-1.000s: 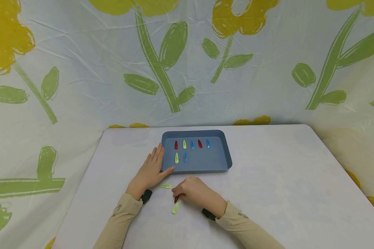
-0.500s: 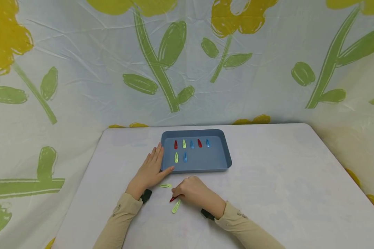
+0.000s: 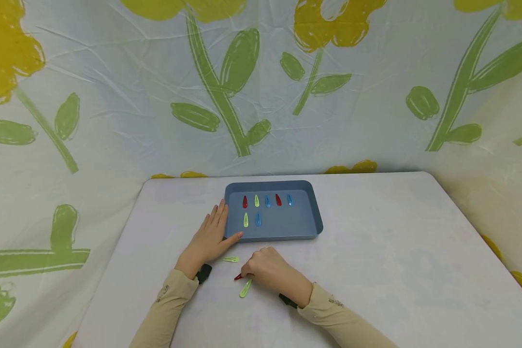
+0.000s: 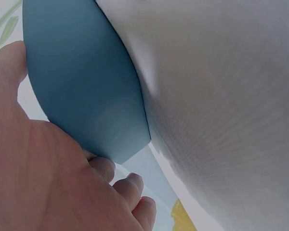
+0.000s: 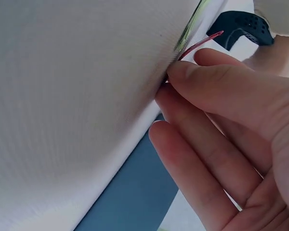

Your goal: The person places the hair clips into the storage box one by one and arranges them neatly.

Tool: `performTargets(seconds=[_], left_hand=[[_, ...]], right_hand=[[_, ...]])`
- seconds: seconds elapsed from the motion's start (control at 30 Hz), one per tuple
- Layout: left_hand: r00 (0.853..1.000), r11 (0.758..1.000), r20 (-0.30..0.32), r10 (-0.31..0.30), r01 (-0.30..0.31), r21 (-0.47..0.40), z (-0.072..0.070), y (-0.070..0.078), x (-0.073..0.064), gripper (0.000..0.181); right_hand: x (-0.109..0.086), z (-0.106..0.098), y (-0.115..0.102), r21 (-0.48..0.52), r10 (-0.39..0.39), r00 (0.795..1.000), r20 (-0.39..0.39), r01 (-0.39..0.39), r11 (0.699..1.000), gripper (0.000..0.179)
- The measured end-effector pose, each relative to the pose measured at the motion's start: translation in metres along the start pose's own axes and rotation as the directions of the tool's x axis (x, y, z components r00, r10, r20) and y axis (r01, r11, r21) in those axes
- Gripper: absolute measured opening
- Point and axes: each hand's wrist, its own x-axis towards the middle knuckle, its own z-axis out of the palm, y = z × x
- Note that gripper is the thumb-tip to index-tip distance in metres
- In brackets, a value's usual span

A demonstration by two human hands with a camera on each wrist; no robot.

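My right hand (image 3: 273, 271) pinches a red snap hair clip (image 3: 238, 277) between thumb and fingers, low over the table in front of the tray. In the right wrist view the thin end of that red clip (image 5: 202, 42) sticks out past the thumb. A light green hair clip (image 3: 245, 288) lies just beside this hand, and another green clip (image 3: 231, 259) lies between the two hands. With fingers stretched out, my left hand (image 3: 206, 242) rests along the left side of the blue-grey tray (image 3: 293, 226), its thumb at the front rim.
Inside the tray, several red, green and blue clips stand in a back row, among them a red clip (image 3: 278, 200). A green clip (image 3: 245, 220) and a blue clip (image 3: 258, 219) form a front row at the left. The white table (image 3: 387, 251) extends around the tray.
The red clip in my right hand has turned from pointing toward me to pointing left, and its tip has shifted slightly left. My left hand stays put at the tray.
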Motion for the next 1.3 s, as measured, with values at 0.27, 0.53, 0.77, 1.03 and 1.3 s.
performTargets(seconds=[0.27,0.53,0.77,1.03,1.3], left_hand=[[1.000,1.000,-0.013,0.012,-0.012,-0.009,-0.001,0.001,-0.001,0.097],[1.000,1.000,-0.024,0.016,-0.017,-0.015,0.000,0.001,-0.001,0.096],[1.000,1.000,-0.009,0.010,-0.010,-0.005,-0.002,0.002,-0.001,0.097],[1.000,1.000,-0.014,0.021,-0.021,0.012,-0.001,0.002,-0.002,0.095],[1.000,1.000,-0.020,0.020,-0.020,0.007,-0.001,0.003,-0.002,0.097]], right_hand=[[0.001,0.002,-0.003,0.006,0.010,1.000,-0.028,-0.010,1.000,0.010],[0.001,-0.001,-0.001,0.065,0.031,0.999,-0.040,-0.028,0.997,0.014],[0.004,-0.011,0.014,0.327,0.088,0.984,-0.157,-0.032,0.945,0.026],[0.009,-0.037,0.036,0.506,0.249,0.939,-0.239,-0.099,0.857,0.019],[0.010,-0.054,0.054,0.671,0.471,0.825,-0.314,-0.158,0.724,0.022]])
